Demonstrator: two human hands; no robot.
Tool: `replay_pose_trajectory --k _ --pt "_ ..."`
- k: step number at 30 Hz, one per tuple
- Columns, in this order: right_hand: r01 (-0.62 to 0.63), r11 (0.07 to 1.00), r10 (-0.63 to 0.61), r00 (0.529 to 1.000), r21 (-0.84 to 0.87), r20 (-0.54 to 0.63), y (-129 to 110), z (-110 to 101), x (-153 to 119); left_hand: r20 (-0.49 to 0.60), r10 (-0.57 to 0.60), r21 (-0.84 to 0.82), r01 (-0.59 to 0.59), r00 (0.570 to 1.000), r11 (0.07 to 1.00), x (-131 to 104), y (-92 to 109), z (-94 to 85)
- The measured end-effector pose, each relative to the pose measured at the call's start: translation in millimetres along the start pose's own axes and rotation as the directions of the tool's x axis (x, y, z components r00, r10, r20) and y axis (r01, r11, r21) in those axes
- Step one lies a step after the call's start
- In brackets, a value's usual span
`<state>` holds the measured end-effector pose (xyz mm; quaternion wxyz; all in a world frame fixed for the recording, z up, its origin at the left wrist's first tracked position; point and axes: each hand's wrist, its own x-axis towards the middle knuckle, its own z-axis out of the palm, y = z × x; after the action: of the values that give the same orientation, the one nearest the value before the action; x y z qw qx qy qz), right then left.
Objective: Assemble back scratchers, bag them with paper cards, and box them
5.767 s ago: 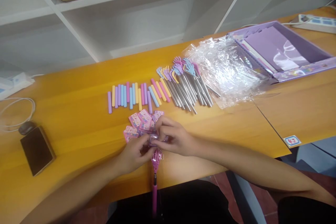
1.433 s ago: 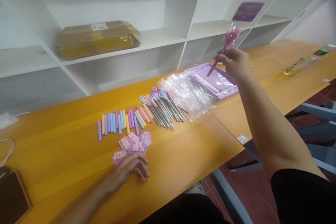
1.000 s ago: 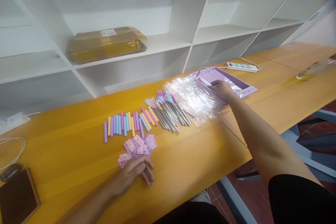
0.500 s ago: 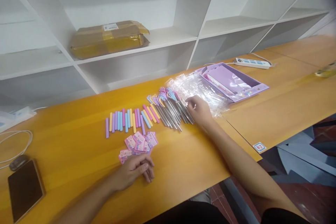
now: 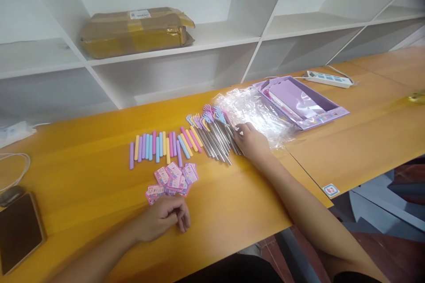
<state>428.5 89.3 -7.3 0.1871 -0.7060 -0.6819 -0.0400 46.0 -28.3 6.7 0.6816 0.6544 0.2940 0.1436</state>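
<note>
My right hand (image 5: 251, 142) rests at the right side of a pile of back scratchers (image 5: 217, 137), metal rods with small hand-shaped heads in blue, purple, pink and yellow. Its fingers are curled against the outermost rods, and the fingertips are partly hidden. Near the table's front, my left hand (image 5: 163, 217) lies loosely curled with nothing in it, just below a heap of pink printed cards (image 5: 174, 176). Left of the rods, several pastel sticks (image 5: 161, 143) in purple, yellow, blue and pink form an uneven row.
Crumpled clear plastic bags (image 5: 255, 112) lie beyond my right hand, against an open purple box (image 5: 327, 115). A power strip (image 5: 328, 78) stands behind it. At left are a dark phone-like slab (image 5: 20, 232) and a mouse (image 5: 11, 196). A taped parcel (image 5: 136, 33) sits on the shelf.
The view has shifted slightly. My left hand's fingers have curled in more. My right hand stays by the rods, pressed a little closer against them.
</note>
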Motion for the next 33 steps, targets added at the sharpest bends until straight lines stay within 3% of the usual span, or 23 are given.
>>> replay_pose_trajectory --k 22,26,33 --pt "0.011 0.997 -0.01 1.0 0.071 -0.018 4.4 -1.9 1.4 -0.019 0.009 0.049 -0.009 1.0 0.999 -2.2 -1.8 0.8" --pt "0.092 0.991 -0.083 0.993 0.102 -0.088 -5.2 -4.4 -3.6 -0.009 0.016 0.081 -0.016 1.0 0.997 -1.4 -6.0 1.3" --pt "0.165 0.982 -0.165 0.986 0.087 -0.011 -32.6 4.1 -11.9 -0.018 0.017 0.08 -0.016 1.0 0.997 -0.4 -6.3 1.8"
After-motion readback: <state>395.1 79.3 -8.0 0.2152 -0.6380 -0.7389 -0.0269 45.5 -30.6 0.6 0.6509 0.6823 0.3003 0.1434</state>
